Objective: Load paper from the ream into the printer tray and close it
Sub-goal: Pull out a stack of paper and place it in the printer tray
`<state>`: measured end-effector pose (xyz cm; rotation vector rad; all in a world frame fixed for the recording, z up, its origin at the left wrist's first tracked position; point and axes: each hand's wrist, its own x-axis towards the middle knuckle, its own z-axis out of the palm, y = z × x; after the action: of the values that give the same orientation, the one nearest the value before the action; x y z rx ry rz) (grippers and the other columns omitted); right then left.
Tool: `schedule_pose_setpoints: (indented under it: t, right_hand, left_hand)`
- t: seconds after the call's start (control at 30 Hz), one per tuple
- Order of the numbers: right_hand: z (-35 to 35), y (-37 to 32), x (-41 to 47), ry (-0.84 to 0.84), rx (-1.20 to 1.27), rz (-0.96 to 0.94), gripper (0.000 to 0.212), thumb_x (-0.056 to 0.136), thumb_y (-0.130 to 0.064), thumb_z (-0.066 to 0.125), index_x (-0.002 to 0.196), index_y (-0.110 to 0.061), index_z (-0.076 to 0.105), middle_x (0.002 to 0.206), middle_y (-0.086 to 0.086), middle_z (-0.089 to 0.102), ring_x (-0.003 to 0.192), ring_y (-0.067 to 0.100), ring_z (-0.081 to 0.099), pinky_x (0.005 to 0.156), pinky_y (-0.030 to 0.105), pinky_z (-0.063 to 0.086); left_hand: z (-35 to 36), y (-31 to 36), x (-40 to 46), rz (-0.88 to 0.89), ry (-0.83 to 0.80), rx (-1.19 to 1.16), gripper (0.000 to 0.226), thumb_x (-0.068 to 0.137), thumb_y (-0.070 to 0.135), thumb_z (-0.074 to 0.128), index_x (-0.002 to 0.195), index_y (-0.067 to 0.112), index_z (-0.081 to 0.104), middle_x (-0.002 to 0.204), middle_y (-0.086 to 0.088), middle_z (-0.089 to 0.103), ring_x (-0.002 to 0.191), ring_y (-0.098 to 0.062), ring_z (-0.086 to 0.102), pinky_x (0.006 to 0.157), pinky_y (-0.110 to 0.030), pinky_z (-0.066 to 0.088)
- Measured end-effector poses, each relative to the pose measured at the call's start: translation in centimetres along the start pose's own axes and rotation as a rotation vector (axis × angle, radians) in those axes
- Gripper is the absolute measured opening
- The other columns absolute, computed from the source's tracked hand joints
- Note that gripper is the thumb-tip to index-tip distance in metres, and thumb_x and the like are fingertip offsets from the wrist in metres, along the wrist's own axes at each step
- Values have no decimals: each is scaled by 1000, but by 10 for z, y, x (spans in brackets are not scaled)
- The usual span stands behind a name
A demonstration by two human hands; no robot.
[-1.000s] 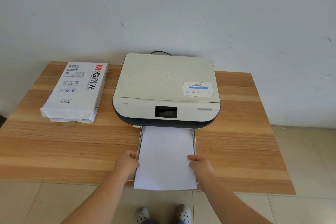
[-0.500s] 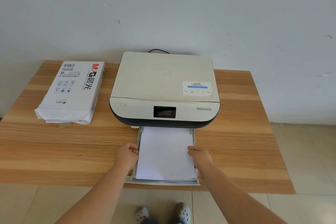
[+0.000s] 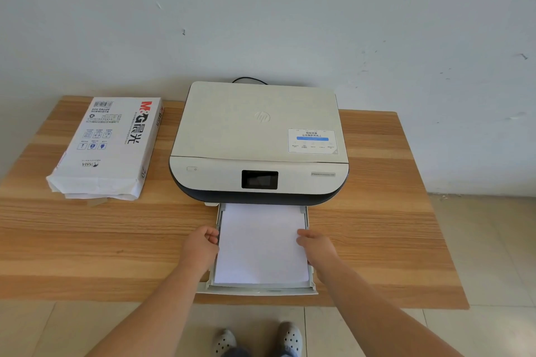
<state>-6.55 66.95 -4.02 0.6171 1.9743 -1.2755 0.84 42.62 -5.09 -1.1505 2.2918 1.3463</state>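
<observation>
A white printer (image 3: pixel 258 136) sits at the back middle of the wooden table (image 3: pixel 87 240). Its paper tray (image 3: pixel 261 289) is pulled out toward me at the front. A stack of white paper (image 3: pixel 261 243) lies flat inside the tray. My left hand (image 3: pixel 200 246) holds the stack's left edge with curled fingers. My right hand (image 3: pixel 316 245) holds the right edge, thumb on top. The opened ream (image 3: pixel 107 148), a white wrapper with red and black print, lies to the left of the printer.
A black cable (image 3: pixel 249 80) runs behind the printer along the wall. The tray's front reaches the table's near edge. Tiled floor and my two shoes (image 3: pixel 258 340) show below it.
The paper stack slid forward from overhanging the tray's front to lying fully inside the tray. Both hands moved forward with it along its side edges.
</observation>
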Motion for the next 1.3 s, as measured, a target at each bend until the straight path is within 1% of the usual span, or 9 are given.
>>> schedule_pose_setpoints:
  t: [0.1, 0.27, 0.43, 0.5, 0.57, 0.7, 0.9, 1.17, 1.3]
  right_hand:
    - [-2, 2, -3, 7, -169, -67, 38, 97, -16, 49, 134, -21, 54, 112, -2, 57, 104, 22, 60, 85, 32, 50]
    - [-3, 12, -3, 42, -444, -201, 37, 95, -20, 50, 132, -20, 54, 134, 4, 55, 93, 12, 56, 63, 16, 44]
    - [-10, 14, -5, 59, -653, -285, 34, 94, -22, 52, 127, -20, 56, 131, 2, 55, 82, 12, 61, 67, 21, 51]
    - [-9, 8, -7, 26, -765, -374, 36, 93, -23, 52, 129, -22, 54, 140, -1, 46, 92, 13, 57, 75, 21, 48]
    - [-5, 0, -7, -46, -974, -548, 43, 93, -27, 54, 135, -25, 48, 148, -3, 36, 119, 17, 48, 96, 27, 45]
    - [6, -3, -3, -179, -1343, -757, 73, 85, -41, 60, 149, -30, 24, 160, -1, 8, 147, 25, 6, 118, 45, 19]
    - [6, 15, 7, -211, -1502, -713, 102, 80, -48, 66, 152, -30, -2, 161, 2, -15, 148, 27, -15, 119, 44, -1]
    - [5, 24, 6, -213, -1517, -709, 103, 81, -47, 65, 152, -28, -7, 160, 0, -24, 147, 26, -19, 120, 46, 14]
    - [4, 27, 2, -228, -1518, -732, 100, 82, -48, 63, 153, -27, -5, 160, 2, -23, 147, 26, -19, 119, 44, 8]
  left_hand:
    - [0, -1, -3, 81, -23, 67, 29, 84, -7, 60, 100, 17, 61, 93, 0, 62, 91, -17, 60, 76, -25, 51]
    - [-3, -1, -11, 216, -79, 246, 29, 89, 0, 58, 114, 15, 61, 104, 1, 62, 96, -13, 58, 77, -18, 44]
    - [-11, -1, -16, 383, -74, 505, 35, 91, 8, 57, 124, 18, 58, 125, 1, 57, 105, -11, 54, 91, -21, 45]
    - [-14, 0, -16, 510, -146, 655, 37, 92, 14, 56, 129, 21, 54, 131, 6, 50, 116, -10, 49, 97, -20, 41]
    - [-13, 5, -17, 610, -243, 814, 43, 92, 20, 55, 135, 24, 48, 141, 8, 39, 130, -13, 38, 101, -23, 38]
    - [1, 9, -20, 654, -366, 1107, 67, 88, 28, 60, 147, 29, 27, 161, 1, 3, 148, -24, 3, 116, -38, 26]
    - [10, 0, -15, 621, -389, 1157, 86, 83, 33, 67, 150, 35, 13, 161, 3, -15, 148, -25, -10, 121, -42, 9]
    - [12, -2, -14, 646, -364, 1221, 92, 83, 40, 63, 152, 28, 5, 161, 0, -13, 148, -26, -7, 122, -42, 6]
    - [12, -7, -16, 672, -355, 1209, 90, 82, 39, 62, 152, 27, 7, 161, 0, -12, 148, -26, -6, 122, -40, 7]
